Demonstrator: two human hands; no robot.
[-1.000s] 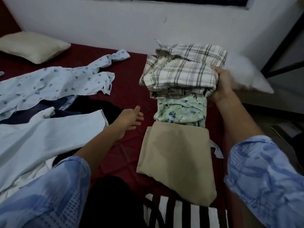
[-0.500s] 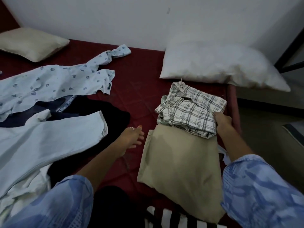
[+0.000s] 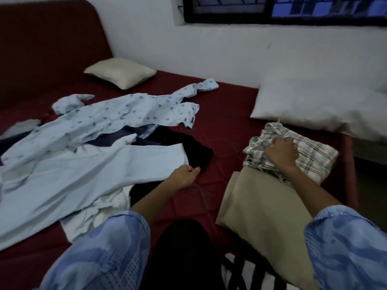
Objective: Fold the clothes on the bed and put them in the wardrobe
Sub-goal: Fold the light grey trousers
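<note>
The fingers of the right hand (image 3: 281, 152) are curled down onto the folded plaid shirt (image 3: 310, 158); whether they grip the cloth or only press it I cannot tell. The plaid shirt lies under these fingers and spreads to their right, with its near edge over the far end of the folded beige garment (image 3: 261, 210), which lies nearer to the person, under the right forearm.

The fingers of the left hand (image 3: 184, 175) are bent and pinch the corner of the plain pale blue garment (image 3: 83, 181), which spreads away to the left of them. Just beyond these fingertips lies a black garment (image 3: 194, 151), touching the blue corner. Farther beyond and to the left, the pale blue printed shirt (image 3: 117, 116) lies unfolded, with one sleeve going toward the wall. Nearer than the left fingers, a white cloth (image 3: 104, 210) comes out from under the plain blue garment.

Between the two hands there is bare dark red bed sheet (image 3: 222, 130). Beyond the right fingers a white pillow (image 3: 314, 105) lies against the wall; far beyond the left fingers there is a small cream cushion (image 3: 121, 72). A window (image 3: 282, 9) is in the wall above.
</note>
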